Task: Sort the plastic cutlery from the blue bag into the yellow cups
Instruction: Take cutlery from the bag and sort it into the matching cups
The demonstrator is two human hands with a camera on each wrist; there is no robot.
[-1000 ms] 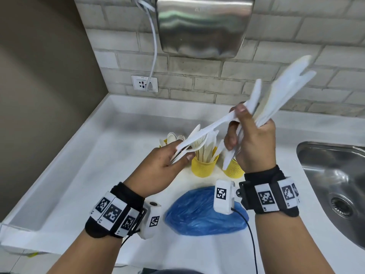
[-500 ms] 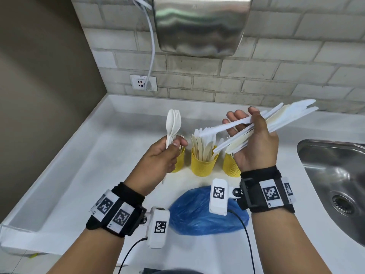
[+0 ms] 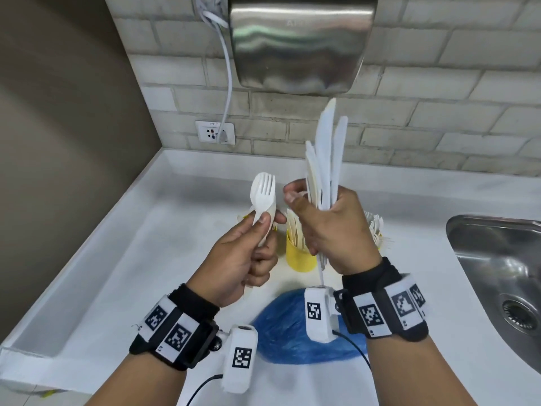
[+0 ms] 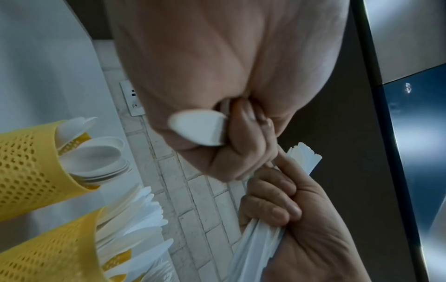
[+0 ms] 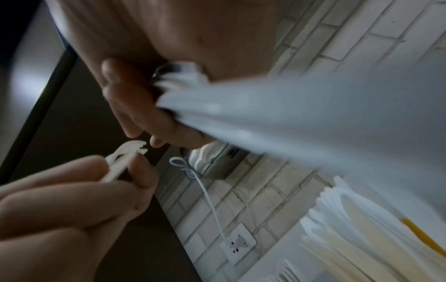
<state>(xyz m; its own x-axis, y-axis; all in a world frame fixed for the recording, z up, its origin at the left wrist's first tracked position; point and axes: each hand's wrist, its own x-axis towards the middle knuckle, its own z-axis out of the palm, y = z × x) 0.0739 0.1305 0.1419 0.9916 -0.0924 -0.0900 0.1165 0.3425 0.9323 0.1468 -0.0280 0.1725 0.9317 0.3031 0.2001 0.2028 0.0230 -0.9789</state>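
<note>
White plastic fills both hands above the pale worktop (image 3: 123, 276). The left hand (image 3: 237, 259) has its fingers (image 3: 260, 268) curled round the handles of a spoon and a fork (image 3: 265, 191), thumb pressed on the front; the two heads stand upright just above the thumb tip, the fork tines overlapping the spoon bowl. In the left wrist view the butt end of a handle (image 4: 198, 129) pokes out below the curled fingers.

The right hand (image 3: 333, 232) is closed round a bundle of knives (image 3: 328, 153), blades pointing straight up above the fingers, handles sticking out beneath the palm. Its forefinger and thumb reach left toward the fork head, close to it; whether they touch cannot be told from the head view. In the right wrist view the bundle (image 5: 277, 118) is blurred, and the fingertips (image 5: 156, 142) sit just beside the fork tines.

Behind and below the fingers stand the yellow cups: the middle one (image 3: 298, 256), holding knives, shows between the two hands, another (image 4: 31, 164) with spoons is mostly hidden behind the left hand, and the third, with forks (image 3: 377, 227), peeks out beyond the right hand. The blue bag (image 3: 287, 338) lies on the worktop nearer the person, below both wrists. A steel sink (image 3: 503, 273) lies to the right of the right hand.
</note>
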